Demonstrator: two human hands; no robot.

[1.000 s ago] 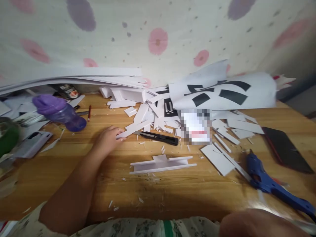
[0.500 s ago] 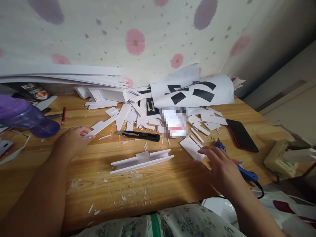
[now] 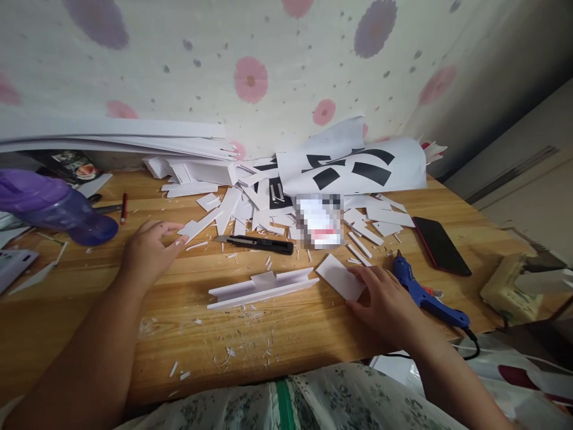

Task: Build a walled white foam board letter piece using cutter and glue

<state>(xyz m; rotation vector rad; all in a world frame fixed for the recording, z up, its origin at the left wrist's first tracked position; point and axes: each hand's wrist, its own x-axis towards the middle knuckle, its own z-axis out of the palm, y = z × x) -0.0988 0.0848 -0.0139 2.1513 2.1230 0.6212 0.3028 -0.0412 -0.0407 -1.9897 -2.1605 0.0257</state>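
My left hand (image 3: 150, 254) is at the left of the pile, its thumb and index finger closed on the near end of a white notched strip (image 3: 203, 227). My right hand (image 3: 385, 298) grips the right end of a white rectangular piece (image 3: 338, 276) between thumb and fingers. Between my hands, a long white channel-shaped piece (image 3: 264, 289) with a small raised tab lies on the wooden table (image 3: 304, 334). Behind it rests a black utility knife (image 3: 259, 243), its blade pointing left.
A blue glue gun (image 3: 432, 301) and a dark phone (image 3: 441, 245) lie at the right. White offcuts (image 3: 228, 209) and a patterned paper sheet (image 3: 353, 167) are at the back. A purple bottle (image 3: 67, 209) lies at the left.
My left hand has moved right along the strip, which has shifted slightly. My right hand has closed on the rectangular piece, moved left and turned it a little. The view has shifted slightly.
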